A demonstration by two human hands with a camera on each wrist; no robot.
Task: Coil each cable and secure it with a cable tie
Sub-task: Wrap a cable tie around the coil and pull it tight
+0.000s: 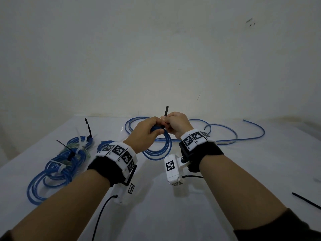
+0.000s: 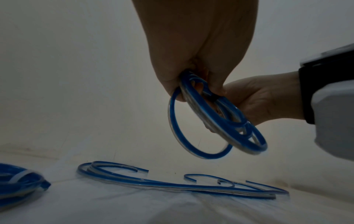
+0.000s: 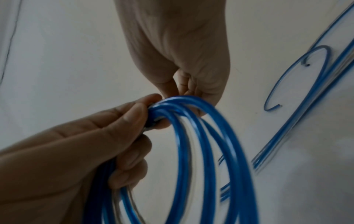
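Observation:
My left hand [image 1: 150, 128] grips the top of a coil of blue cable [image 1: 160, 148] held above the white table [image 1: 173, 206]. The coil's loops [image 2: 220, 124] hang below the fingers [image 3: 134, 115]. My right hand [image 1: 175, 122] pinches a black cable tie [image 1: 165, 114] at the top of the coil, and the tie's tail sticks up above the fingers. In the right wrist view the right hand [image 3: 184, 84] meets the coil [image 3: 201, 144] just above the left fingers; the tie is hidden there.
Several tied blue coils [image 1: 66, 160] with white and black ties lie at the left. Loose blue cables [image 1: 225, 134] sprawl behind the hands towards the wall; they also show as cables [image 2: 172, 184]. One spare black tie [image 1: 305, 200] lies at the right edge.

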